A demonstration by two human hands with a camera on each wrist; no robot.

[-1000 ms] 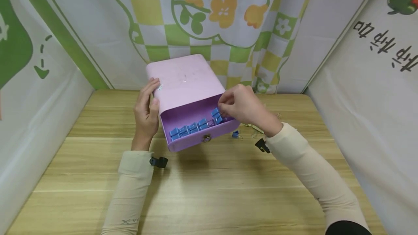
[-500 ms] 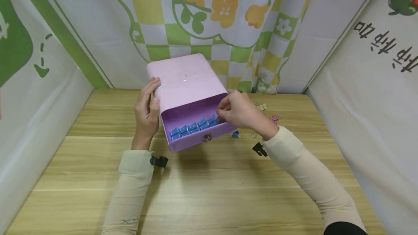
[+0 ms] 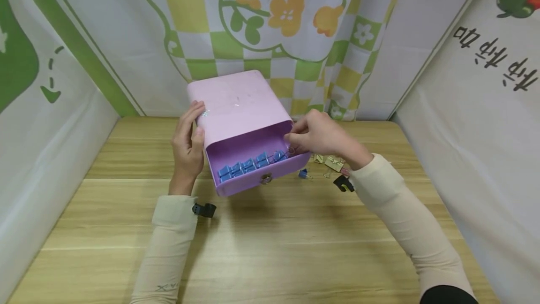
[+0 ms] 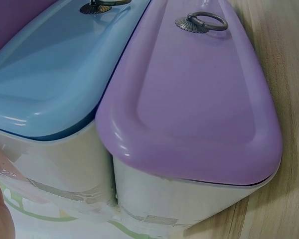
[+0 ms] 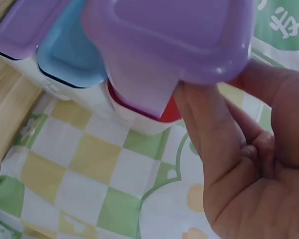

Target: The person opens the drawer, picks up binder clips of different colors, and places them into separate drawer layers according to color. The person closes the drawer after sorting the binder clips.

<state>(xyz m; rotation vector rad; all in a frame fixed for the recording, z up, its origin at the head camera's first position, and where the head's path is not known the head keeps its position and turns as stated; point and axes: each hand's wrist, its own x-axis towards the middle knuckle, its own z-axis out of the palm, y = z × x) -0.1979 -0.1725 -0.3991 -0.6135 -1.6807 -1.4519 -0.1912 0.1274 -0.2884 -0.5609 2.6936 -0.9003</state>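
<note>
A pink storage box (image 3: 240, 102) stands at the back of the table with its top purple drawer (image 3: 242, 186) pulled out. My left hand (image 3: 187, 154) rests against the box's left side, its fingers lying along the upper edge. Inside the drawer, several blue binder clips (image 3: 250, 165) stand in a row along the front wall. At the row's right end, my right hand (image 3: 318, 134) pinches near the wire handle of a tilted blue binder clip (image 3: 279, 156). In the right wrist view, the raised drawer front (image 5: 174, 35) hides its fingertips.
Below the open drawer are shut blue (image 4: 45, 79) and purple (image 4: 199, 94) drawers with metal ring pulls. On the table right of the box lie a loose blue binder clip (image 3: 303, 173) and several yellow ones (image 3: 333, 164). A checked curtain (image 3: 228, 43) hangs behind.
My right hand dipped lower into the drawer, then shifted slightly up and right. The end clip has gone from raised to lower in the row, now tilted. My left hand stays in place.
</note>
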